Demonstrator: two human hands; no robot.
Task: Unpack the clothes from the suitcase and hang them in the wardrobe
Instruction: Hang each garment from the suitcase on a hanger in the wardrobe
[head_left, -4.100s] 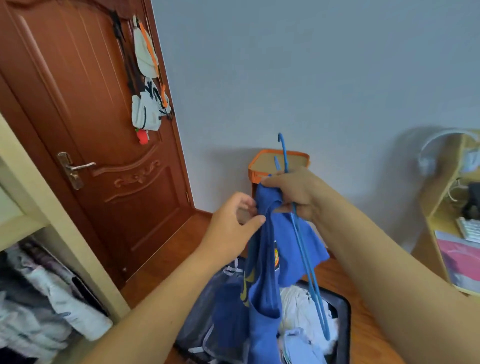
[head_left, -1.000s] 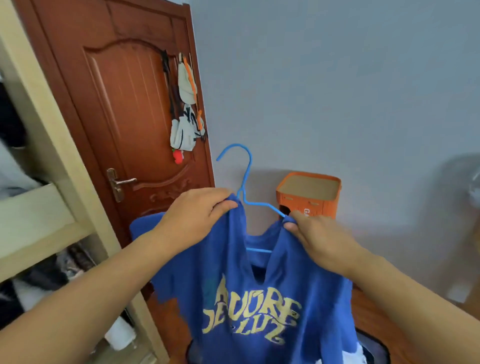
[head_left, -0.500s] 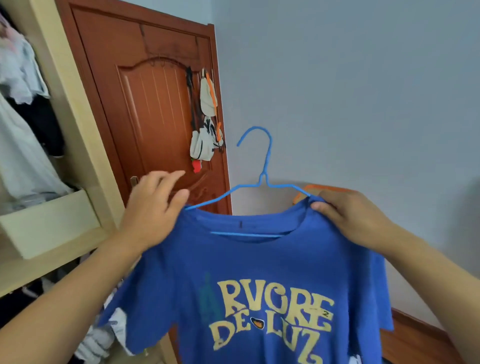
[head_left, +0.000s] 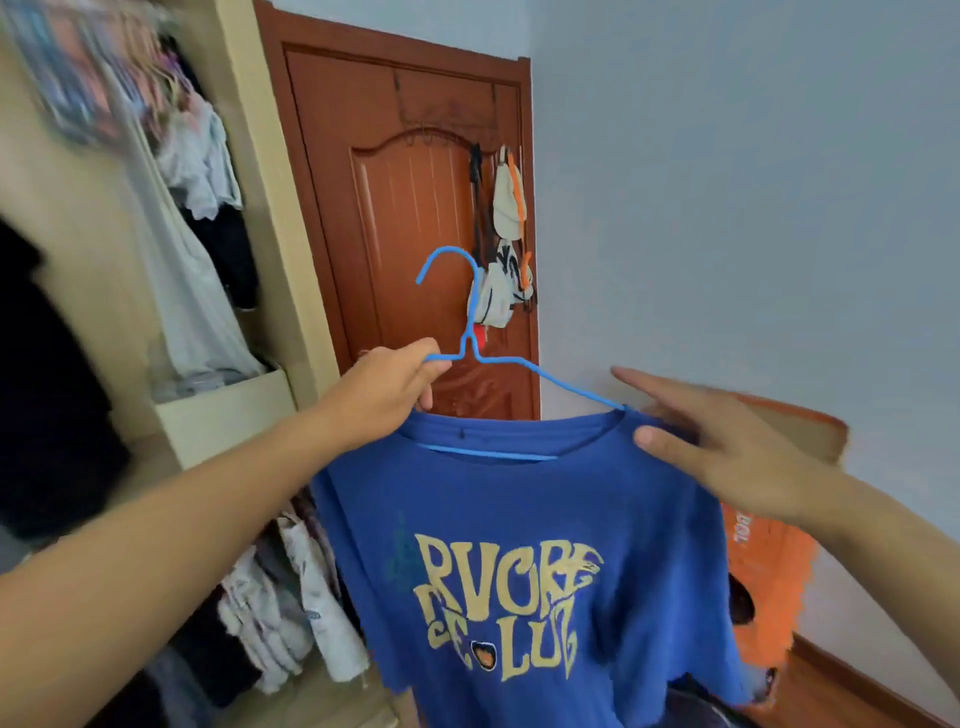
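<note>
Left grip (head_left: 395, 382) pinching hanger (head_left: 470, 332), right grip (head_left: 727, 441) flat and loose on shirt (head_left: 519, 519) shoulder; risk: shirt sliding off if hanger tips toward wardrobe (head_left: 270, 208).

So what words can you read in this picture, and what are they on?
"RVORE" over "DE LUZ", roughly; the yellow letters are blurred: on the blue shirt.
Side print on the orange box: too blurred and partly hidden to read.
Nothing else has readable text.
</note>
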